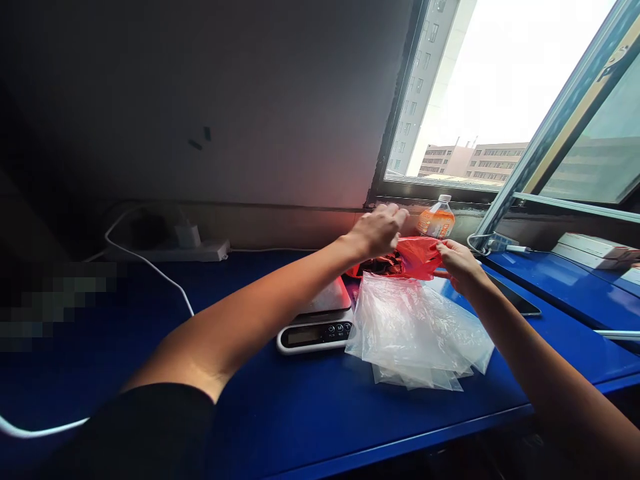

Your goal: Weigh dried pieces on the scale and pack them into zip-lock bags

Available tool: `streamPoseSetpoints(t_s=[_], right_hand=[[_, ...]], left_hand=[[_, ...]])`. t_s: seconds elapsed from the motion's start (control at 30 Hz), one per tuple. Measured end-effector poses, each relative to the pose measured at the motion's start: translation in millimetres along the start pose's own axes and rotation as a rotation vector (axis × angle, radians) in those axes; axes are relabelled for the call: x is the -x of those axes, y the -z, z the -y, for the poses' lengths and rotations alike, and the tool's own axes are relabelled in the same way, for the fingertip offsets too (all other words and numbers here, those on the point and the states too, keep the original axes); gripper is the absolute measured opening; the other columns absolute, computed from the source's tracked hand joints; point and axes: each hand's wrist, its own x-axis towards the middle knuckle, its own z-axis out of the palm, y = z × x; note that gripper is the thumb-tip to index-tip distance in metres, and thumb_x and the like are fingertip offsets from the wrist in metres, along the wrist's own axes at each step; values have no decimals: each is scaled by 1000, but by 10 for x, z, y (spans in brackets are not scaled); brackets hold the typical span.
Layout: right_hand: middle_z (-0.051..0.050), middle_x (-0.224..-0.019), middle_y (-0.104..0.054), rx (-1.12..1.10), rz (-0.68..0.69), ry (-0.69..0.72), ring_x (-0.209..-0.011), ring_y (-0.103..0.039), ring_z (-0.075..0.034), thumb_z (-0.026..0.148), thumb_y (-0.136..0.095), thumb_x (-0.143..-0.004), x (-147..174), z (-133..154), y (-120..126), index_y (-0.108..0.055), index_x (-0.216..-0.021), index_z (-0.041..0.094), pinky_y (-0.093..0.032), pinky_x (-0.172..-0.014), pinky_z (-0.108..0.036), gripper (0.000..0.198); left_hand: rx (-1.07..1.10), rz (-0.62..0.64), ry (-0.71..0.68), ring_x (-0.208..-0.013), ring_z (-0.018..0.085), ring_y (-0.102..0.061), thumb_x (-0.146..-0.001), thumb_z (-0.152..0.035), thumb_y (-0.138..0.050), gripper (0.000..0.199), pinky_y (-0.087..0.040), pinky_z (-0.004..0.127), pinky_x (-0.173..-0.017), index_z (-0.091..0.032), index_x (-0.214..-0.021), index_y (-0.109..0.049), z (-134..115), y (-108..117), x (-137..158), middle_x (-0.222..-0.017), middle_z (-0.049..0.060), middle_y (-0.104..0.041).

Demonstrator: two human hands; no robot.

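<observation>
A red plastic bag [420, 257] with dark contents showing in its mouth lies towards the back of the blue table. My right hand [457, 262] pinches the bag's right edge and pulls the film taut. Over the bag's left part is my left hand [379, 230], its fingers curled downward and closed; what they hold, if anything, is hidden. In front of the bag a fanned stack of clear plastic bags [415, 327] covers part of the table. Left of these, a white digital scale [313, 337] sits partly beneath my left forearm, its display blank.
Behind the bag stands a bottle of orange drink [437, 219]. A dark flat tablet-like object [515, 300] lies right. White boxes [593, 250] rest at far right by the window. A power strip [200, 251] and white cable [155, 267] occupy the left. The table's front edge [400, 443] runs below.
</observation>
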Motion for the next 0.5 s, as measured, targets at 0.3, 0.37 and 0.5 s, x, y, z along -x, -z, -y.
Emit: streamPoseSetpoints(t_s=[0.3,0.37,0.5], right_hand=[[-3,-73,-64,-566,87,-135,-59,-57,-15,27,-57,-67,-40,-49,-49,-57,-86,19,-45,-54,-27,20],[-4,-77,-65,-573,84,-102,-65,-59,-16,29,-58,-65,-99,-110,-60,-57,-84,20,-46,-59,-28,21],[-8,-85,-65,-349,-49,-99,-75,-60,-21,37,-55,-70,-145,-167,-63,-56,-88,19,-48,-68,-34,25]], left_hand=[[44,339,-44,-96,21,-63,-90,-30,-60,22,-53,39,-85,-19,-109,-64,-146,-515,-740,-109,6,-65],[53,351,-22,-98,21,-63,-93,-33,-58,26,-53,42,-86,-16,-112,-61,-66,-563,-802,-112,8,-64],[70,336,6,-99,21,-62,-94,-35,-57,29,-54,42,-85,-15,-115,-59,50,-625,-924,-115,8,-62]])
